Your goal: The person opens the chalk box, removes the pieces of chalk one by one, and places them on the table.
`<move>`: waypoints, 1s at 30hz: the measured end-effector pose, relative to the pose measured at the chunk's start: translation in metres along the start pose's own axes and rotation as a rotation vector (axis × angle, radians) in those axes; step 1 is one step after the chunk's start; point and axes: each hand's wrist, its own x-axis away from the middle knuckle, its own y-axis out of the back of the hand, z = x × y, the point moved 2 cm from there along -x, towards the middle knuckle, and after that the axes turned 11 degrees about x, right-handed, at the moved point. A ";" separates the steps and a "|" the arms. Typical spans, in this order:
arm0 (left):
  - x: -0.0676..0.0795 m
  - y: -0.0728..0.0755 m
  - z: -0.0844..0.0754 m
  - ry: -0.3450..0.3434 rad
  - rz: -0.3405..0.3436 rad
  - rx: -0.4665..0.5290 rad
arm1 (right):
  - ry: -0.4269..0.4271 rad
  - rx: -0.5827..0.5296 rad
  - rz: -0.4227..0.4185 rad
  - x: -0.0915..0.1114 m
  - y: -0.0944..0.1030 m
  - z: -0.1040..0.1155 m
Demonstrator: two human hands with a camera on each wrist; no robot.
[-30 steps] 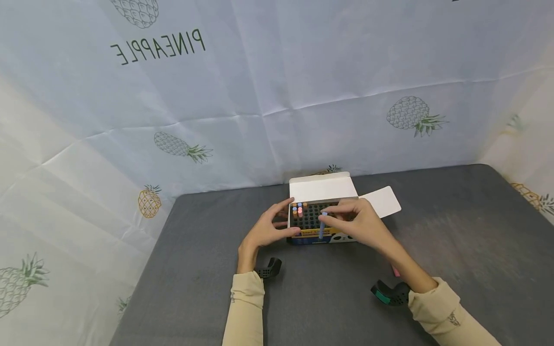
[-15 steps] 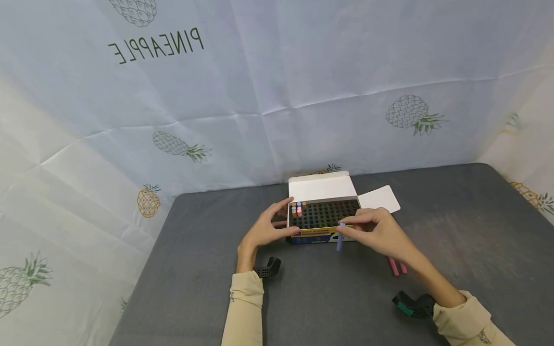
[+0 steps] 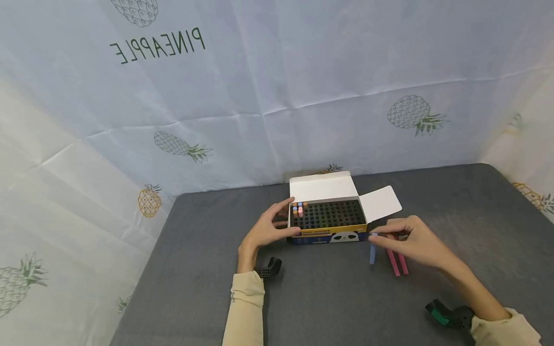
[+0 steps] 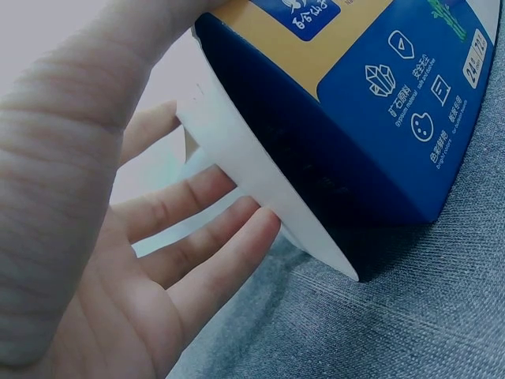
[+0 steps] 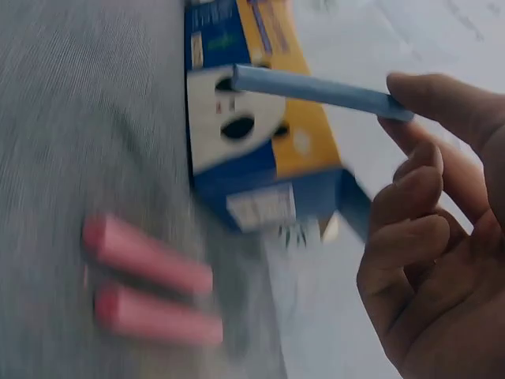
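A chalk box [image 3: 316,239] with a panda on its front lies with its lid and side flap up. Its black tray of holes [image 3: 333,214] bears a few orange, blue and pink chalks [image 3: 299,210] at the back left corner. My left hand [image 3: 268,228] grips the box's left end, thumb at the front corner, with other fingers against the white end flap [image 4: 245,158]. Thumb and index finger of my right hand [image 3: 415,242] pinch a blue chalk stick [image 5: 316,85] by one end, right of the box. Two pink chalk sticks [image 5: 154,257] lie side by side below that hand.
The raised white lid [image 3: 322,187] leans back near the cloth wall, and a white side flap [image 3: 381,203] sticks out to the right. Dark grey cloth covers the table [image 3: 329,298]. Pineapple-print fabric [image 3: 277,86] hangs behind it.
My right hand has moved right and toward me with the blue chalk, from over the tray to beside the pink sticks. My left hand has stayed on the box.
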 end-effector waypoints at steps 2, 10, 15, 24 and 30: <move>0.000 0.000 -0.001 0.000 0.000 0.001 | -0.003 0.012 0.014 0.006 0.007 -0.008; 0.000 0.001 0.000 -0.003 -0.003 -0.003 | -0.054 0.063 0.091 0.023 0.032 -0.042; 0.001 0.000 -0.001 -0.008 0.003 0.002 | -0.102 0.093 0.164 0.027 0.042 -0.064; 0.001 -0.001 -0.001 -0.018 0.001 0.009 | -0.145 0.115 0.204 0.031 0.044 -0.084; 0.001 -0.001 -0.002 -0.006 0.000 0.003 | -0.108 0.105 0.159 0.032 0.034 -0.091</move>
